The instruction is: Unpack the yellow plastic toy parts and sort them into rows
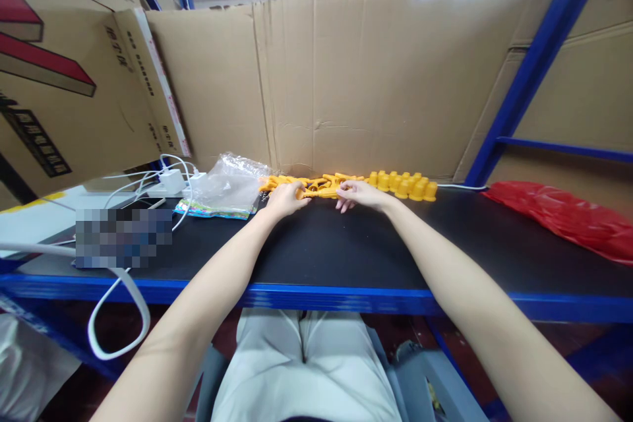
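At the back of the black tabletop, my left hand [288,199] is closed with its fingers curled at the left end of a slim orange plastic piece [324,194]. Thumb and fingers of my right hand [363,195] pinch the other end of it. Its exact kind is too small to make out. Behind both hands lies a pile of similar orange plastic parts [341,177], partly hidden by the fingers. Just right of my right hand, several yellow-orange cup-shaped pieces [403,184] stand close together in rows.
Clear plastic bags [232,178] lie left of my left hand. Farther left are white chargers with cables [171,181] and a blurred-out item [123,237]. A red plastic bag [564,217] lies at right. Cardboard [370,86] walls the back; a blue rail [336,297] edges the front.
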A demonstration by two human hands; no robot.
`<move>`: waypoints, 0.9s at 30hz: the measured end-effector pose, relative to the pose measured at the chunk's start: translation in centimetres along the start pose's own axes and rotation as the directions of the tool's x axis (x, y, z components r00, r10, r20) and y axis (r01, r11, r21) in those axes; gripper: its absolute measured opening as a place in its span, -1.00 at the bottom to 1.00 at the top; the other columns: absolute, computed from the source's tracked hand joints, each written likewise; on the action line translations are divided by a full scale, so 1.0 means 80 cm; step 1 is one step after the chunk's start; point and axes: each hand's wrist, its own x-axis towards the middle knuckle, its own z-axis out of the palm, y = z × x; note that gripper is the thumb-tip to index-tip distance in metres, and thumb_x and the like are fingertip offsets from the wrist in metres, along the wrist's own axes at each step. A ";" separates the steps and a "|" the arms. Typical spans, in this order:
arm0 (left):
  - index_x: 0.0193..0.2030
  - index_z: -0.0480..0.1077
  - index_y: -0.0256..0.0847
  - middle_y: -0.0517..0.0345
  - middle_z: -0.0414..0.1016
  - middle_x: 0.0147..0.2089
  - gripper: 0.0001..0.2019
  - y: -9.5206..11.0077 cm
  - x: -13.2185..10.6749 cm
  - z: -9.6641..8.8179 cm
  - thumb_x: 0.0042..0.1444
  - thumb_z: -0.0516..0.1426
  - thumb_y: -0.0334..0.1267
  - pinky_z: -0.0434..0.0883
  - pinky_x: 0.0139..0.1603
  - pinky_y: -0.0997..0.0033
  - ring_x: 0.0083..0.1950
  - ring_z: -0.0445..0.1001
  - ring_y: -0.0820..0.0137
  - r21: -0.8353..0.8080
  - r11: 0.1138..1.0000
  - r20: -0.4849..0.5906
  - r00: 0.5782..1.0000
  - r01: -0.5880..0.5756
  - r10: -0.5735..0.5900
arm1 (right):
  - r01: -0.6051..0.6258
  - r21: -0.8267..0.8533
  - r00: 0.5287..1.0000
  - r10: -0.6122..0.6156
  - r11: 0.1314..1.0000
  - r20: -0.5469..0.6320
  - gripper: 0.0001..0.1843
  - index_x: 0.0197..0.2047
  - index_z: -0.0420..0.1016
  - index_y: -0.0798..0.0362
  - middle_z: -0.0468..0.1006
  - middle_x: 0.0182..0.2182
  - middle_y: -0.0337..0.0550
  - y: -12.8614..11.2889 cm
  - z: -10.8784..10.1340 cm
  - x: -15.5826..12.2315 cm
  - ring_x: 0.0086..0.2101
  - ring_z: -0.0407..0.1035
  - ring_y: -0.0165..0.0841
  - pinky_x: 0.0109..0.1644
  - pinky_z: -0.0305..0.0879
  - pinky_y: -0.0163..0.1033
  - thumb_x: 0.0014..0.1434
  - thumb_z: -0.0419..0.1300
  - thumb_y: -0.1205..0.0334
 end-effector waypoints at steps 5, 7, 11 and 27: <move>-0.07 0.43 -0.14 0.06 0.54 -0.24 -0.63 0.000 0.000 0.000 0.01 0.17 -0.03 0.36 -0.13 0.33 -0.15 0.49 0.23 0.001 1.000 0.000 1.000 0.013 -0.013 | 0.001 0.011 1.000 -0.001 1.000 -0.010 -0.55 -0.27 0.36 0.11 0.59 -0.35 0.09 -0.001 0.003 0.000 -0.45 0.49 -0.33 -0.42 0.36 -0.30 0.13 0.15 -0.17; -0.07 0.43 -0.15 0.06 0.54 -0.23 -0.62 0.000 0.000 0.000 0.01 0.17 -0.03 0.36 -0.12 0.33 -0.14 0.49 0.23 0.001 1.000 0.003 1.000 0.022 -0.022 | -0.016 0.009 1.000 0.016 1.000 -0.018 -0.59 -0.27 0.35 0.10 0.59 -0.37 0.05 -0.003 0.005 0.000 -0.46 0.49 -0.34 -0.42 0.36 -0.31 0.16 0.13 -0.13; -0.06 0.44 -0.16 0.04 0.54 -0.22 -0.62 0.000 0.000 -0.001 0.01 0.17 -0.02 0.37 -0.11 0.31 -0.13 0.49 0.21 0.001 1.000 0.011 0.999 0.031 -0.031 | -0.059 0.023 0.997 0.059 0.998 -0.041 -0.66 -0.21 0.36 0.12 0.60 -0.36 0.01 -0.005 0.008 0.000 -0.48 0.49 -0.39 -0.45 0.35 -0.35 0.22 0.12 -0.03; -0.06 0.44 -0.16 0.05 0.54 -0.23 -0.61 -0.002 0.000 0.001 0.01 0.18 -0.01 0.37 -0.12 0.32 -0.15 0.49 0.23 -0.001 1.000 -0.006 1.000 0.017 -0.017 | 0.007 0.041 0.999 -0.005 0.999 -0.040 -0.62 -0.11 0.30 0.10 0.60 -0.42 -0.08 0.002 0.004 0.000 -0.48 0.49 -0.37 -0.40 0.37 -0.32 0.08 0.26 0.08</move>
